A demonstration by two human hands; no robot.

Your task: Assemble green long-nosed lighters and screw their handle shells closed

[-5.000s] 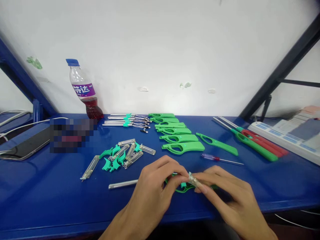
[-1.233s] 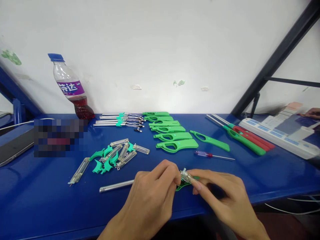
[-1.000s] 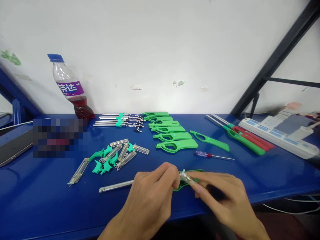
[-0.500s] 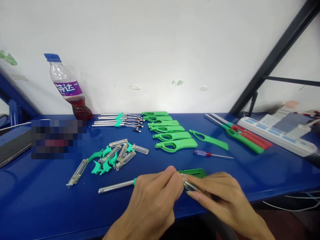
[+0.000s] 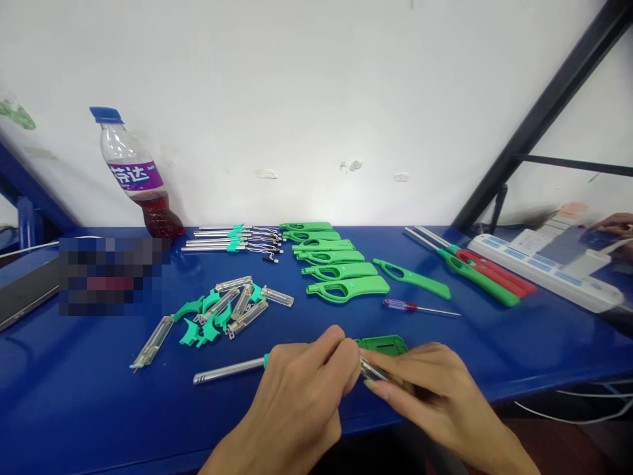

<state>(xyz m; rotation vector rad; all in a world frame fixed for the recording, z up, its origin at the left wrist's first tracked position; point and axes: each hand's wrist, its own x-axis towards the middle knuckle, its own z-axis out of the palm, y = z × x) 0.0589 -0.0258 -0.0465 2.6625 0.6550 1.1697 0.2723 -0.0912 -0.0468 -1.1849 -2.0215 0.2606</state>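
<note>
My right hand [image 5: 440, 382] pinches a small clear fuel tank [image 5: 374, 370] between thumb and fingers. Against the tank's near end, my left hand [image 5: 306, 382] is closed, its fingers bent; what they grip is hidden behind the knuckles. A metal lighter tube [image 5: 230, 371] with a teal collar lies on the table and runs behind the left hand. Partly covered by both hands, an opened green lighter shell half [image 5: 383, 344] lies just beyond them. More clear tanks [image 5: 154, 342] and teal triggers [image 5: 209, 330] are heaped to the left.
Several green shell halves [image 5: 356, 286] lie in a column at mid-table. A screwdriver [image 5: 405, 305] is right of them, then assembled lighters [image 5: 487, 280] and a white power strip [image 5: 548, 274]. Lighter tubes with wires [image 5: 217, 245] and a drink bottle [image 5: 133, 175] stand toward the wall.
Both hands stay together at the tank, with only slight shifts of the fingers. The clear tank sits a little lower between them. Nothing else on the table has moved.
</note>
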